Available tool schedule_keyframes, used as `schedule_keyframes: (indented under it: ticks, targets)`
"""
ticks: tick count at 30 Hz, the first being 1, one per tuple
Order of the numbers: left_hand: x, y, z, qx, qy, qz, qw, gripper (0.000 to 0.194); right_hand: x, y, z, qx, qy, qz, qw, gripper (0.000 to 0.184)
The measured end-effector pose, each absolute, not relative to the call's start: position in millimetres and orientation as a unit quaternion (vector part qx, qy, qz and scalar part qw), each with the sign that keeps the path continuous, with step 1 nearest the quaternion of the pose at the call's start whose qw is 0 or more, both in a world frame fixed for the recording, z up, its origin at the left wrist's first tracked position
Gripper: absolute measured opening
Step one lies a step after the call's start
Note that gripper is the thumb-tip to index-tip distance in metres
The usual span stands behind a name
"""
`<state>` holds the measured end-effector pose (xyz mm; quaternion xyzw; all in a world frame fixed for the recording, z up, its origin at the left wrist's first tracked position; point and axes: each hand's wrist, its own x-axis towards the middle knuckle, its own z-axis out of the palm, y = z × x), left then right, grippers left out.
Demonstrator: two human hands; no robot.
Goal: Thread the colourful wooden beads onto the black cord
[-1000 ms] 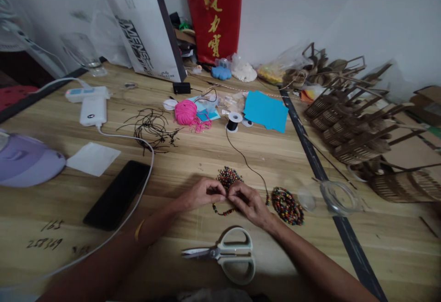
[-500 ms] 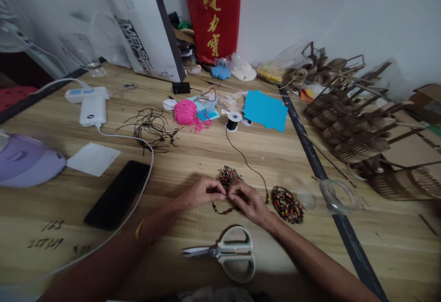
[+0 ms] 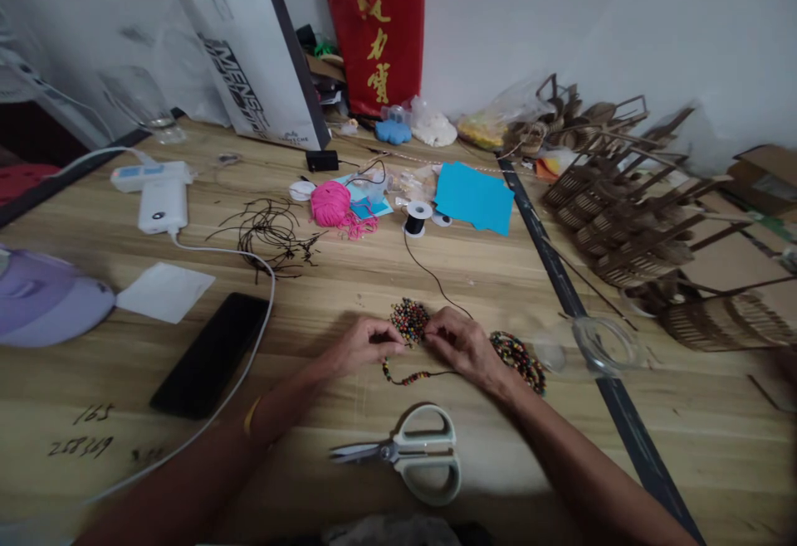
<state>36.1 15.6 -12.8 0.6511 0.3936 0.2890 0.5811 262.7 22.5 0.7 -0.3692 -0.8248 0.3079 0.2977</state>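
My left hand pinches the end of a black cord, whose tip pokes out past the fingertips. Colourful small beads are threaded on that cord, and the beaded string curves on the table below my hands. Between the hands lies a loose pile of beads. At the pile's right edge, my right hand has thumb and forefinger together; whatever they hold is too small to make out. A coiled strand of beads rests just right of that hand, partly covered by it. The cord runs up to a black spool.
Scissors lie in front of my hands. A black phone and a white cable are to the left. Farther back are cut black cords, pink yarn and blue sheets. Brown woven baskets crowd the right side.
My hands have drawn apart: the right hand has moved right and slightly up to the edge of the bead pile. The left hand stays nearly in place, with the cord's tip now showing.
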Motion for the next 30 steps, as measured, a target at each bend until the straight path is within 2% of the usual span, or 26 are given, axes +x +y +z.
schedule_keyframes:
  ticks: [8, 18, 21, 27, 30]
  targets:
    - [36.9, 14.4, -7.1, 0.648, 0.397, 0.28, 0.586, 0.017, 259.3, 16.1, -0.8, -0.334, -0.907, 0.196, 0.166, 0.016]
    - [36.1, 15.3, -10.3, 0.662, 0.404, 0.269, 0.572, 0.017, 254.5, 12.5, 3.2, -0.352, -0.919, 0.13, 0.119, 0.015]
    - [36.9, 14.6, -7.9, 0.661, 0.41, 0.267, 0.568, 0.016, 252.9, 11.1, 3.8, -0.339, -0.91, 0.178, 0.159, 0.016]
    - [37.6, 14.2, -7.3, 0.654, 0.41, 0.263, 0.579, 0.017, 246.5, 6.5, -5.0, -0.324, -0.828, 0.335, 0.31, 0.011]
    - [37.5, 14.9, -10.0, 0.656, 0.407, 0.265, 0.578, 0.015, 243.5, 5.0, -11.4, -0.345, -0.783, 0.387, 0.344, 0.01]
